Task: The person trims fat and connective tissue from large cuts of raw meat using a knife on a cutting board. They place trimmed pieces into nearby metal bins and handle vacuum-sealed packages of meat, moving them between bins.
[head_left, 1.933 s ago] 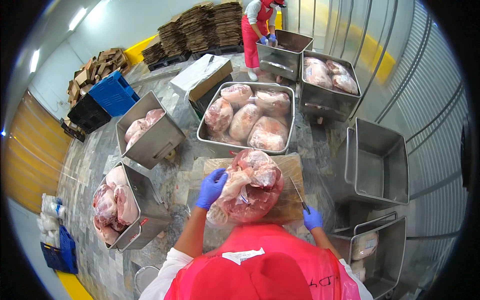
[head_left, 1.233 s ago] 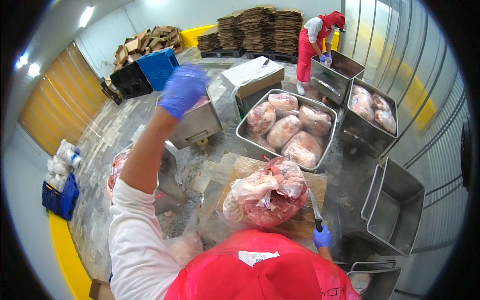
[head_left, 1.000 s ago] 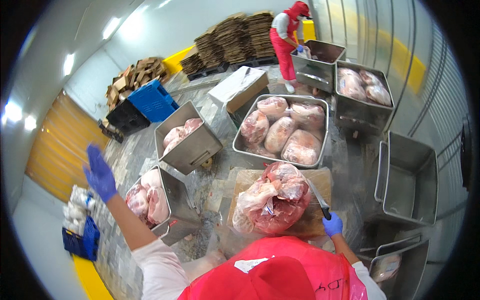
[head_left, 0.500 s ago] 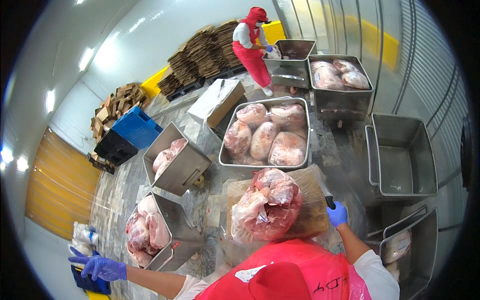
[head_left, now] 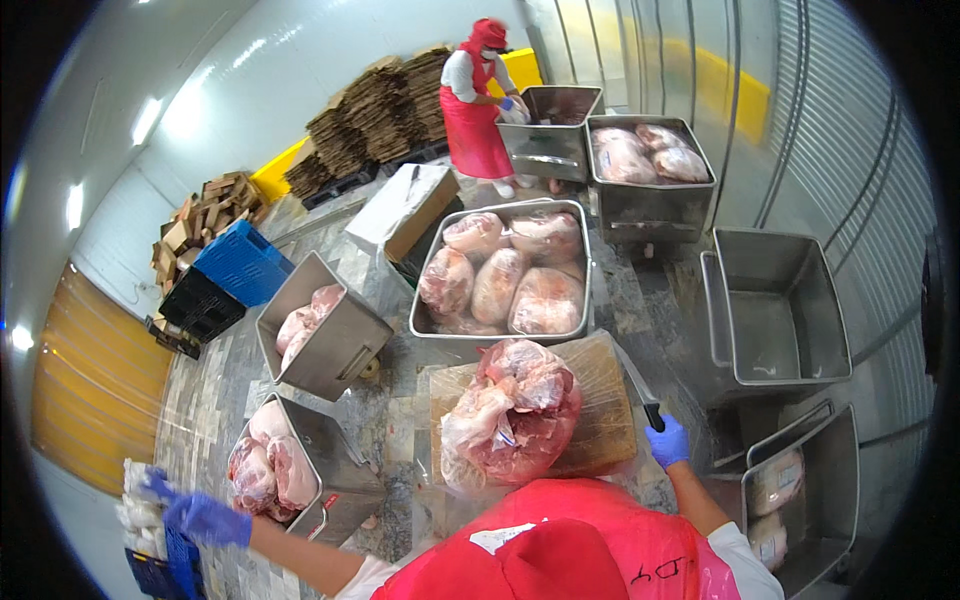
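Head cam: right hand (head_left: pixel 668 442) gripped a knife (head_left: pixel 642 388); left hand (head_left: pixel 208 519) was out by a meat-filled tub (head_left: pixel 350 490), blurry, fingers spread, looked empty. Meat (head_left: pixel 530 415) sat unheld on the board (head_left: pixel 590 440), so slick film (head_left: pixel 608 362) could've let it slide mid-cut.

The meat piece (head_left: pixel 515 410) blocks the left and middle of the cutting board (head_left: pixel 605 430), leaving a film-covered strip on its right. The knife (head_left: pixel 637 380) in the right grip (head_left: pixel 668 443) bounds that strip's outer side. Straight ahead, the wide metal bin (head_left: pixel 588 265) bars a low reach forward. The loaded bin (head_left: pixel 345 490) stands between the left grip (head_left: pixel 212 518) and the board; a floor gap (head_left: pixel 395 400) separates bin and board.
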Tool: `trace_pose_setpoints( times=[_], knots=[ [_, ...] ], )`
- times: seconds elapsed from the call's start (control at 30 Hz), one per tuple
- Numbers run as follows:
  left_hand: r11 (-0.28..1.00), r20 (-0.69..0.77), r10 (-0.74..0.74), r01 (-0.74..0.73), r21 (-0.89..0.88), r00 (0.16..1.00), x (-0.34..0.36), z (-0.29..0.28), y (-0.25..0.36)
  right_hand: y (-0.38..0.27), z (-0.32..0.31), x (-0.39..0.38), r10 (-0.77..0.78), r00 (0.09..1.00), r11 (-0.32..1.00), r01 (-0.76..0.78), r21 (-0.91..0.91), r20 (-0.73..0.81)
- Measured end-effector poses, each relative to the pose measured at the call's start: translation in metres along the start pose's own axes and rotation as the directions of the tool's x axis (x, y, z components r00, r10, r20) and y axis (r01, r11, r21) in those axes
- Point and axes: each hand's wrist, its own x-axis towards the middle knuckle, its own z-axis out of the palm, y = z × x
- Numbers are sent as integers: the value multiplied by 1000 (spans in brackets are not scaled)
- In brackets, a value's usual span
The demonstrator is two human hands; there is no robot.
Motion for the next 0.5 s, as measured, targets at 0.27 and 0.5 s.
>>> trace_pose_setpoints(
  times=[0.27, 0.5],
  knots=[
    [938, -334, -27, -92, -334, 942, -16, -89, -44, 52, -22, -12, 69, 997, 974, -72, -214, -22],
    [894, 427, 213, 2, -448, 879, 70, 16, -89, -30, -36, -18, 1, 999, 991, 6, -130, 54]
  ],
)
